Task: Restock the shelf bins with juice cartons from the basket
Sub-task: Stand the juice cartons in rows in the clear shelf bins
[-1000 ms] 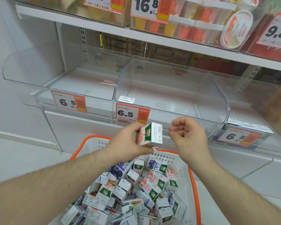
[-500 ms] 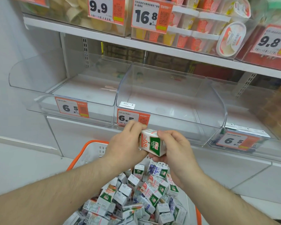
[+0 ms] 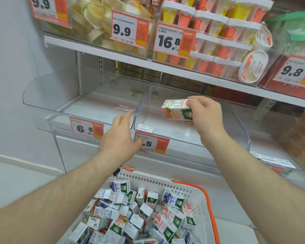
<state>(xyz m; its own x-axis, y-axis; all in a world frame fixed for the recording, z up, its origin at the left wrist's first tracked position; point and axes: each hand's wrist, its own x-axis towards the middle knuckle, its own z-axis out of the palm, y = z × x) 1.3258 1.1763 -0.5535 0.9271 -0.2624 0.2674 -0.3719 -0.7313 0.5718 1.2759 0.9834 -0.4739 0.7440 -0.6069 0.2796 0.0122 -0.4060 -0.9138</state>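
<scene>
White store shelves [image 3: 183,71] hold clear bins, and the left bin [image 3: 88,110] has nothing in it. To its right, the left hand [image 3: 121,136] rests flat with straight fingers on the front edge between the bins. Farther right, the right hand [image 3: 203,114] holds a juice carton [image 3: 176,110] inside the middle bin [image 3: 192,132], and near us the basket [image 3: 197,192] is full of cartons.
</scene>
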